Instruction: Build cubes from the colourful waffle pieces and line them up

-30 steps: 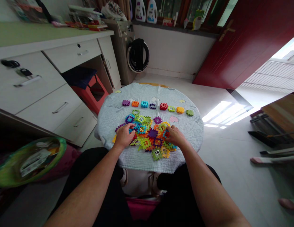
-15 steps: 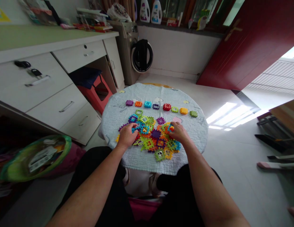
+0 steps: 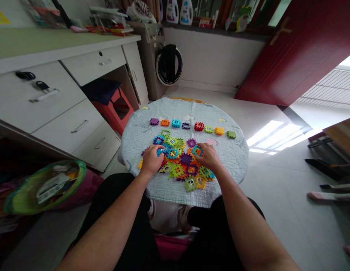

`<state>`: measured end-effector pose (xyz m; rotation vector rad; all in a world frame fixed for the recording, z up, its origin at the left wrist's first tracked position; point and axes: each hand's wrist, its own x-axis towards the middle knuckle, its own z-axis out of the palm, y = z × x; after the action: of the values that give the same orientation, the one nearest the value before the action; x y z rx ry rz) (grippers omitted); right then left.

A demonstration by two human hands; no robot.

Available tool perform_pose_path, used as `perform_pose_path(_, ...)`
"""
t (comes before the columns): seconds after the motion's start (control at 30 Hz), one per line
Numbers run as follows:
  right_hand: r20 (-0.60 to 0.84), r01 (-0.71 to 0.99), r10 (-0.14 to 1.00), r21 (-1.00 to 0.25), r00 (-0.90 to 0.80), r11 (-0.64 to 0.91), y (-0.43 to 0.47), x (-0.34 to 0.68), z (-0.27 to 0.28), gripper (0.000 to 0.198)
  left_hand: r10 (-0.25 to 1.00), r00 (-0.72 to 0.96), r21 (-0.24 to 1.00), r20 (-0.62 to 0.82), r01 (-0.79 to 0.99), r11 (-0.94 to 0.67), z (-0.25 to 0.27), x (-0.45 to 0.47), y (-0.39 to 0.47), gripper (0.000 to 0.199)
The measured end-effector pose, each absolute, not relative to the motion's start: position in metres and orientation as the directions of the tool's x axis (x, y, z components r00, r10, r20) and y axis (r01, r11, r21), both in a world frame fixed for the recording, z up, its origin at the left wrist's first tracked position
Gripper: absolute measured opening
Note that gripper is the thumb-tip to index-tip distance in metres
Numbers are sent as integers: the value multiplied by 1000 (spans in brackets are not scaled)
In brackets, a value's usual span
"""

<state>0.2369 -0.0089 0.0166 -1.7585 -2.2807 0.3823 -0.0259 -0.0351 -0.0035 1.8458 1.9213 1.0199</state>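
Observation:
A loose pile of colourful plastic building blocks, square with toothed edges, lies on the cloth-covered round table. At the pile's left side, my left hand is closed on a blue block with a white window grid. My right hand, over the right side, grips a blue frame block between thumb and fingers. A dark purple solid block lies between the hands. Beyond the pile runs a spaced row of blocks, among them a red one and a blue one.
Left of the table stand white drawers, a red stool and a bin with a green liner. A washing machine with its door ajar is at the back. A red door stands at right.
My right hand has moved left with the blue frame block, towards the middle of the pile. My left hand stays nearly in place, its blue block showing more clearly.

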Motion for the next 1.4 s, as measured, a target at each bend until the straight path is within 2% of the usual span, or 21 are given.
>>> perform_pose_path(0.13,77,859,924,-346,-375,377,-17,194,21,54,944,-210,729,256,683,-46,2,-27,-34,28)
perform_pose_path(0.27,90,842,895,-309,-436,441,-18,153,25,46,926,-321,834,200,551,11,3,-32,-31,30)
perform_pose_path(0.47,-44,881,897,-217,-439,421,-11,130,17,37,920,-383,968,82,251,18,-4,-40,-18,31)
perform_pose_path(0.67,-65,894,908,-219,-413,391,-6,125,8,43,937,-341,996,-74,-67,54,8,-38,6,29)
perform_pose_path(0.8,-33,878,918,-308,-396,367,1,125,2,47,913,-355,970,-203,-198,138,22,-43,25,26)
perform_pose_path(0.87,31,843,924,-399,-381,361,6,128,2,50,902,-346,956,-257,-226,185,27,-45,30,26)
perform_pose_path(0.93,119,777,923,-506,-366,374,10,131,6,52,909,-270,936,-318,-241,256,29,-44,31,25)
perform_pose_path(1.07,246,635,892,-631,-380,445,14,129,21,50,907,29,876,-420,-248,413,31,-31,21,25)
perform_pose_path(1.17,224,645,875,-602,-429,470,15,122,32,49,912,126,881,-391,-237,410,30,-21,15,23)
perform_pose_path(1.3,140,732,866,-480,-480,484,18,112,39,52,952,10,937,-307,-171,304,24,-18,17,23)
perform_pose_path(1.4,127,747,854,-433,-505,505,23,106,40,51,966,-58,962,-250,-125,241,20,-20,20,27)
